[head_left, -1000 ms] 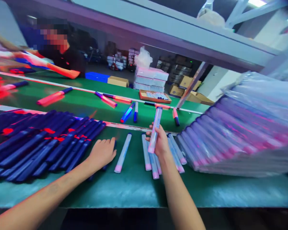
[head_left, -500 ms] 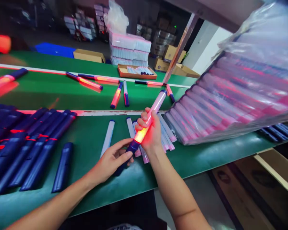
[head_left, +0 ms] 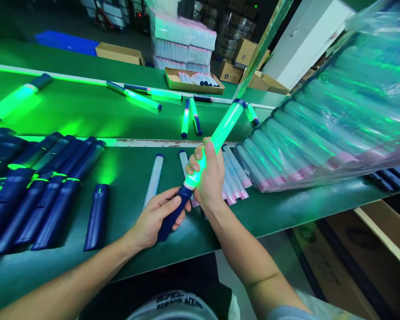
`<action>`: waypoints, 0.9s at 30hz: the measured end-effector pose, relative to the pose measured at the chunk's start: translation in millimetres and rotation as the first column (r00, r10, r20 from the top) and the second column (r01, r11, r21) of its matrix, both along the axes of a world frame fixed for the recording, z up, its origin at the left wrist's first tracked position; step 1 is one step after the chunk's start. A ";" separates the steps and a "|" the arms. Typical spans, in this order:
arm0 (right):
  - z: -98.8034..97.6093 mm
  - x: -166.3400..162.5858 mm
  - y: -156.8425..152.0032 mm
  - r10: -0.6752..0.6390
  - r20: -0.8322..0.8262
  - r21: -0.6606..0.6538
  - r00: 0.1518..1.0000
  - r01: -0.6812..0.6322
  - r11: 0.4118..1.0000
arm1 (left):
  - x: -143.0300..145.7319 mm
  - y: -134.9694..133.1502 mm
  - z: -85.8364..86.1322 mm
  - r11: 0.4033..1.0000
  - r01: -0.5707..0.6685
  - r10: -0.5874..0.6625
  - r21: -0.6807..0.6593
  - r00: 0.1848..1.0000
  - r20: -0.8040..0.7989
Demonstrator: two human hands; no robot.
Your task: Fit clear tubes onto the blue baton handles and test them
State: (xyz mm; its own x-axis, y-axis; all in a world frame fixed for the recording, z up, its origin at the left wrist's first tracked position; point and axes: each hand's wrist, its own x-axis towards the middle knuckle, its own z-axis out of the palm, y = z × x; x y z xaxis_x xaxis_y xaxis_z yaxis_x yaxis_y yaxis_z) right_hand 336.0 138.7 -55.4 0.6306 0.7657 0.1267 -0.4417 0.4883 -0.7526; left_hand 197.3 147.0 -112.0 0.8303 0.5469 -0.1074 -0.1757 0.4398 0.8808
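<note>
The light wand [head_left: 206, 153], a smooth translucent tube glowing green on a matte dark-blue handle, slants above the table's [head_left: 126, 266] near edge, right hand [head_left: 208, 178] clenched around its tube, left hand [head_left: 155, 220] gripping its handle.

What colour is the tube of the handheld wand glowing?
Green: the lit tube above its dark blue handle, seen in the head view.

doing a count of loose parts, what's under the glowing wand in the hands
Under the glowing wand, on the green table, clear tubes with pink ends lie side by side. The right hand and the wand cover several, so their number cannot be told.
</note>
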 end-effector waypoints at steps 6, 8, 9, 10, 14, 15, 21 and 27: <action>2.7 12.5 -6.4 0.239 -0.122 0.085 0.963 -0.230 0.970 | -4.3 9.1 3.5 0.943 0.231 -0.218 -0.239 0.973 0.081; 3.2 19.4 -7.6 0.357 -0.164 0.153 0.920 -0.333 0.930 | -6.0 10.5 3.2 0.862 0.381 -0.353 -0.335 0.924 0.143; 3.1 21.5 -7.6 0.392 -0.173 0.184 0.904 -0.361 0.914 | -6.2 10.2 2.8 0.837 0.427 -0.396 -0.342 0.904 0.159; 2.7 22.3 -7.1 0.410 -0.177 0.209 0.895 -0.373 0.904 | -5.9 9.4 2.3 0.830 0.453 -0.425 -0.326 0.891 0.156; 0.8 16.1 -4.0 0.368 -0.160 0.189 0.916 -0.337 0.922 | -0.1 4.3 -1.7 0.943 0.330 -0.333 -0.049 0.940 -0.079; 0.4 13.4 -3.4 0.330 -0.141 0.158 0.933 -0.308 0.938 | 1.4 3.3 -3.0 0.962 0.259 -0.242 0.085 0.955 -0.171; -3.9 5.8 -0.7 0.143 -0.030 0.018 0.989 -0.143 0.990 | 1.1 -0.9 -5.1 0.795 0.134 0.175 0.592 0.883 -0.435; -3.2 7.5 -1.6 0.167 0.006 -0.039 0.986 -0.167 0.985 | -1.7 -2.9 5.3 0.935 0.141 -0.033 0.324 0.947 -0.319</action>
